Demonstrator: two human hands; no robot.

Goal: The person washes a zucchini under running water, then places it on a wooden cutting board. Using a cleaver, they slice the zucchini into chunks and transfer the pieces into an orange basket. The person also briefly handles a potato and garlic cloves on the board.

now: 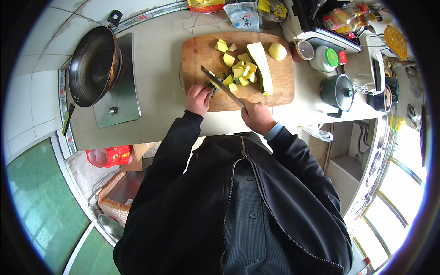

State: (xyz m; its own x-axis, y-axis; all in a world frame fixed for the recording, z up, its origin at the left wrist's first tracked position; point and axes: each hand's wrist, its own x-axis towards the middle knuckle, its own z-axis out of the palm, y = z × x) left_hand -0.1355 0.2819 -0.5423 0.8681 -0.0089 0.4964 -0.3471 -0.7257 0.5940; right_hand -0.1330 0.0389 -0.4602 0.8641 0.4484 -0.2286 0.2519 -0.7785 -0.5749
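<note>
A wooden cutting board (282, 82) lies on the counter in front of me. My right hand (258, 116) grips a kitchen knife (225, 90), its blade slanting up and left across the board. At the board's lower left, my left hand (199, 99) pinches a dark-green-skinned vegetable piece (212, 87) beside the blade; the fingers partly hide it. Several cut zucchini chunks (243, 70) are heaped in the middle. To their right lies a long halved zucchini (260, 67), pale cut side showing. A peeled, pale round vegetable (277, 52), perhaps a potato, sits at the upper right.
A wok (92, 67) rests on the gas hob (129, 92) at left. Behind the board are a wire rack (204, 21) and a plastic packet (243, 16). At right stand a green-lidded jar (325, 58) and a lidded pot (337, 92).
</note>
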